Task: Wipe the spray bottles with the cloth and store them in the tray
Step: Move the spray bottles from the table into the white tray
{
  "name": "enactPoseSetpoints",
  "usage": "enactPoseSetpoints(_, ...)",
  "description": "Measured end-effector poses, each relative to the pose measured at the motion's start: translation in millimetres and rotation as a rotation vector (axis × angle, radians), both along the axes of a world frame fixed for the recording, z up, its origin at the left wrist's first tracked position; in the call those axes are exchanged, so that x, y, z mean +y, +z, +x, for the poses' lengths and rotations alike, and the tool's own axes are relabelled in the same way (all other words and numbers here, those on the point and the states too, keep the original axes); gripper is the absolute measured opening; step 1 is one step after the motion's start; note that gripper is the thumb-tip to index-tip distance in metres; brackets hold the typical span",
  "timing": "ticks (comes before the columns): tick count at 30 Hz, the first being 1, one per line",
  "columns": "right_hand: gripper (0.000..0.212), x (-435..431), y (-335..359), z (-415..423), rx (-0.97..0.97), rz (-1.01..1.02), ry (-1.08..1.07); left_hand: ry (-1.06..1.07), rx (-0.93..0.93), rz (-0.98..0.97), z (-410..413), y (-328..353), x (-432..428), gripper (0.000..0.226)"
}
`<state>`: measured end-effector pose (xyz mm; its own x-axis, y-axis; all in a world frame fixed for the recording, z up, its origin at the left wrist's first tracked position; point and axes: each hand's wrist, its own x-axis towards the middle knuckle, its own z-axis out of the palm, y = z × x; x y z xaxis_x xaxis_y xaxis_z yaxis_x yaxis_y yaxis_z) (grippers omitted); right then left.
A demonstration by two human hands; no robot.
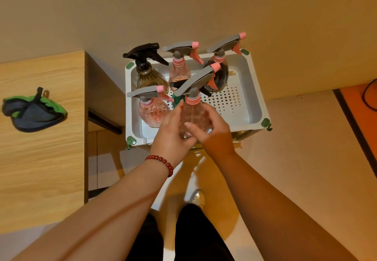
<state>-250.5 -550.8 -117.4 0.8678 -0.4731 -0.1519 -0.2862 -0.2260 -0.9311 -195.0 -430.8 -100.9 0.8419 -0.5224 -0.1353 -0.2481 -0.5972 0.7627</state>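
White tray (257, 105), four spray bottles (153, 112) at back and left, open room at right, left hand (173, 136) and right hand (213, 133) grip a fifth bottle (193, 112) by its near rim

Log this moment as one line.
left hand: grips pink spray bottle | right hand: grips same bottle | bottle: held over white tray | tray: four other spray bottles standing inside

A wooden table (40, 158) stands at left; an orange mat (365, 122) with a black cable (366, 97) lies at right.
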Motion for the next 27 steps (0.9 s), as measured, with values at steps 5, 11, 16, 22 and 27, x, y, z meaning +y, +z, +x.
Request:
enactPoseSetpoints(5, 0.041, -14, 7, -6, -0.067, 0.021, -0.176, -0.075, -0.017, 0.053, 4, 3, 2, 0.085)
enactPoseSetpoints(11, 0.045, -50, 4, -7, -0.052, -0.071, -0.326, -0.147, -0.271, 0.129, 11, -13, -1, 0.051)
enactPoseSetpoints(16, 0.046, -81, 3, 14, 0.150, -0.177, -0.238, -0.045, -0.258, 0.121, 13, -24, -12, 0.049)
enactPoseSetpoints(22, 0.036, -98, -1, 32, 0.313, -0.213, -0.078, -0.083, -0.276, 0.181, 13, -39, -14, 0.050)
enactPoseSetpoints(27, 0.051, -96, -5, 34, 0.336, -0.211, -0.033, -0.104, -0.280, 0.216, 13, -46, -12, 0.056)
